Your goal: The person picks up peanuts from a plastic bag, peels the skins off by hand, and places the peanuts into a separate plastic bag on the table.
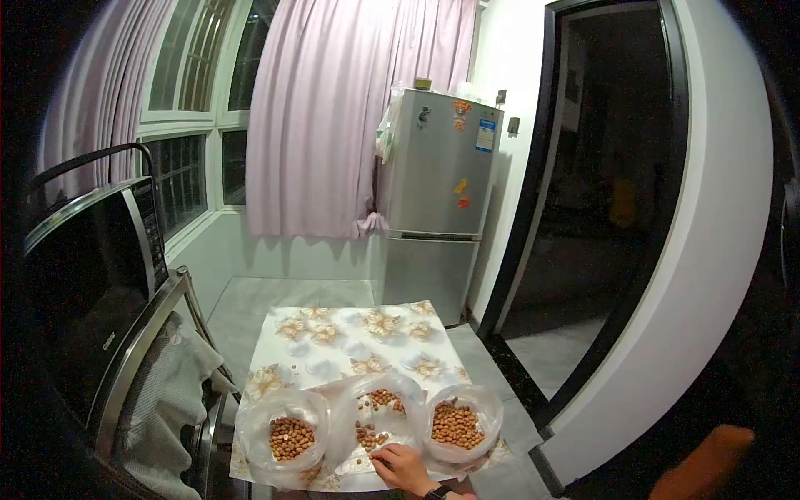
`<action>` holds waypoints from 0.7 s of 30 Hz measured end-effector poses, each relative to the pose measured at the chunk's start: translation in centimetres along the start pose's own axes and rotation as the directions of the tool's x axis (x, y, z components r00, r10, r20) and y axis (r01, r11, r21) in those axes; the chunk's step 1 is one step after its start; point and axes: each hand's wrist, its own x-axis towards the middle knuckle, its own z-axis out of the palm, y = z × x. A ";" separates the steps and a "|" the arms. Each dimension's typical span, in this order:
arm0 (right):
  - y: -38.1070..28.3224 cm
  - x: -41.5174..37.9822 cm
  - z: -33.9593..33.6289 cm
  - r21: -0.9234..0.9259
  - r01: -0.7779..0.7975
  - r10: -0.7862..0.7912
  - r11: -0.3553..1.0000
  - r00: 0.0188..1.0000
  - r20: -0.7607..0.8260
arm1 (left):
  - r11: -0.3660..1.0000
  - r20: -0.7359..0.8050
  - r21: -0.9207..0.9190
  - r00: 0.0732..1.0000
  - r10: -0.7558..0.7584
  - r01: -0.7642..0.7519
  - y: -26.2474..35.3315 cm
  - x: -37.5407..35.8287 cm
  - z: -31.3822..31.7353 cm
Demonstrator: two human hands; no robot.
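Note:
Three open plastic bags with brown nuts stand in a row at the near side of a flowered tablecloth (317, 346). My right hand (404, 468), with a dark watch on the wrist, is at the near edge of the middle bag (346, 417). Its fingers are bent down by a few loose nuts (367, 437); whether they hold one is too small to tell. Fuller piles lie in the left bag (254, 433) and the right bag (492, 414). My left hand does not show.
A silver fridge (442, 175) stands behind the table, beside a pink curtain (325, 125). At the left are a microwave (83, 275) and a metal rack with a grey cloth (167, 392). A dark doorway is at the right. A blurred orange-brown shape (704, 462) shows at lower right.

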 end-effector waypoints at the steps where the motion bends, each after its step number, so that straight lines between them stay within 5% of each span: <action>1: -0.3 0.0 0.3 0.023 0.008 -0.007 1.000 0.997 -0.076 | 1.000 0.004 -0.001 1.000 -0.002 0.002 0.0 0.0 0.0; 21: -0.3 -0.1 0.3 0.038 0.042 -0.036 0.998 0.990 -0.137 | 1.000 0.080 0.004 0.996 -0.024 0.023 -0.2 0.5 -1.8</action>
